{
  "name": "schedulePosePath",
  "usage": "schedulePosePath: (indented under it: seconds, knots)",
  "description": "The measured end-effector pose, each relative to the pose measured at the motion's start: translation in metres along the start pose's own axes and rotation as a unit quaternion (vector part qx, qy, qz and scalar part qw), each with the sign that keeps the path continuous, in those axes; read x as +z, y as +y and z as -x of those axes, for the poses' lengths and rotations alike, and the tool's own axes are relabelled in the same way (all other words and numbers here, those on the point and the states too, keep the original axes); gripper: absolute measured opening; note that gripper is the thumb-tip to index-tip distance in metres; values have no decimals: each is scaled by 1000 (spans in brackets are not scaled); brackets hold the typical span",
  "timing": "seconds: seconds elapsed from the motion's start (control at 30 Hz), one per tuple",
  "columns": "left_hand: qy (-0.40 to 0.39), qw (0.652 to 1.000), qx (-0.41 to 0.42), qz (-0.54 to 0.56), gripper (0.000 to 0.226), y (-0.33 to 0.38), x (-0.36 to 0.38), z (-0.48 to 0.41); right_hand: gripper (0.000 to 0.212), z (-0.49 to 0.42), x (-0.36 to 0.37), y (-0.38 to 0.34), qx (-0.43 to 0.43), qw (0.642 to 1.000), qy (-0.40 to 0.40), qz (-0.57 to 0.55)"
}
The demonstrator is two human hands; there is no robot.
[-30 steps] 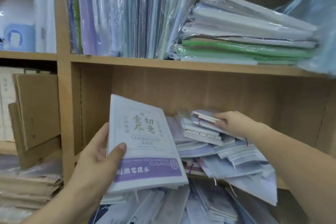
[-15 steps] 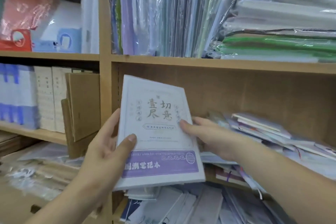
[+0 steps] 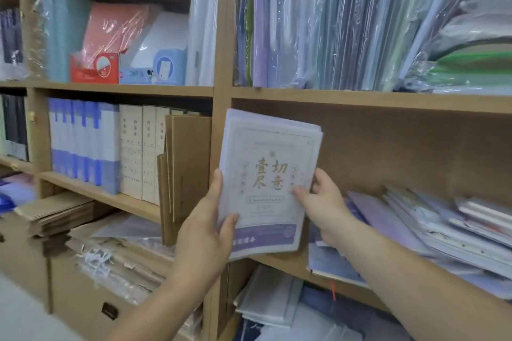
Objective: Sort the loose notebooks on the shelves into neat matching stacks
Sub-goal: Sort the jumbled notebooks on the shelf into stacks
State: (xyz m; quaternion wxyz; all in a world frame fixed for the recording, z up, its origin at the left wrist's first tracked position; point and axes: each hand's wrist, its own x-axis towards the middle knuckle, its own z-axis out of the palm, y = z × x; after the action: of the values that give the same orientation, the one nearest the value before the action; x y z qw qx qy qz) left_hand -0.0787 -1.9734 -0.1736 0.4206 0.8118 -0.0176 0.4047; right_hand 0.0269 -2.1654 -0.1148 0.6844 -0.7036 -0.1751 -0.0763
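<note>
A small stack of white notebooks (image 3: 266, 174) with gold characters and a purple band stands nearly upright at the left end of the middle shelf (image 3: 288, 264). My left hand (image 3: 206, 230) grips its left edge, thumb across the front cover. My right hand (image 3: 318, 199) holds its right edge, fingers behind and thumb in front. To the right lies a loose, slanting pile of pale purple and white notebooks (image 3: 432, 224) on the same shelf.
Plastic-wrapped folders (image 3: 332, 22) stand on the shelf above. Blue and cream file boxes (image 3: 105, 147) and brown cardboard sheets (image 3: 185, 174) fill the left bay. More loose notebooks (image 3: 277, 304) lie on the shelf below. A wooden upright (image 3: 221, 91) divides the bays.
My right hand left the loose pile and took the stack's right edge. The stack rose and tilted upright against the left end of the shelf. The view shifted left.
</note>
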Motion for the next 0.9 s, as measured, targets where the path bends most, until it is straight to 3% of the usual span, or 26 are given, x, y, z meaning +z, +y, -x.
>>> schedulePosePath:
  seconds: [0.13, 0.27, 0.53, 0.67, 0.77, 0.9]
  knots:
    - [-30, 998, -14, -60, 89, -26, 28, -3, 26, -16, -6, 21, -19, 998, 26, 53]
    - [-49, 997, -41, -31, 86, -52, 45, 1, 26, -22, -8, 51, 6, 997, 9, 81]
    - [-88, 994, -69, 3, 95, -73, 59, 18, 32, -20, 0, 58, 19, 956, -88, 279]
    - [-122, 989, -79, 7, 103, -75, 52, 18, 23, -19, 8, 54, 19, 951, -51, 304]
    - [-133, 986, -92, 30, 91, -63, 27, 1, 13, -15, 3, 43, 35, 962, -19, 270]
    - [-143, 981, -93, 89, 55, -37, -7, -22, 15, -5, -11, 18, 87, 966, 9, 242]
